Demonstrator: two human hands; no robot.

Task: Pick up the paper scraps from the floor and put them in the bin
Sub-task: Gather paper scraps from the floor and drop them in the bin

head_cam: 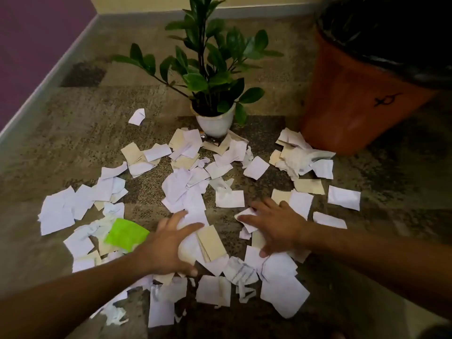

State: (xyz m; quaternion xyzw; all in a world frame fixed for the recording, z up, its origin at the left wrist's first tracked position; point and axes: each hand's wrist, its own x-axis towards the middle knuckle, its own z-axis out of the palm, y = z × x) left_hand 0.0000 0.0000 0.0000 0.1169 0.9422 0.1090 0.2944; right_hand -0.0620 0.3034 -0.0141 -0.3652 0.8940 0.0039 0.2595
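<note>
Several white and beige paper scraps (pixel 181 189) lie spread over the speckled floor, with one bright green scrap (pixel 126 232) at the left. My left hand (pixel 168 245) curls around a bunch of white and beige scraps (pixel 210 242) in the middle of the pile. To its right, my right hand (pixel 276 226) lies flat with fingers spread over scraps, a white scrap (pixel 245 214) under its fingertips. The orange bin (pixel 354 104), lined with a black bag, stands at the far right.
A potted green plant in a white pot (pixel 215 123) stands just behind the pile, centre. A grey skirting (pixel 49 79) and purple wall run along the left. More scraps (pixel 283 294) lie near my arms at the front.
</note>
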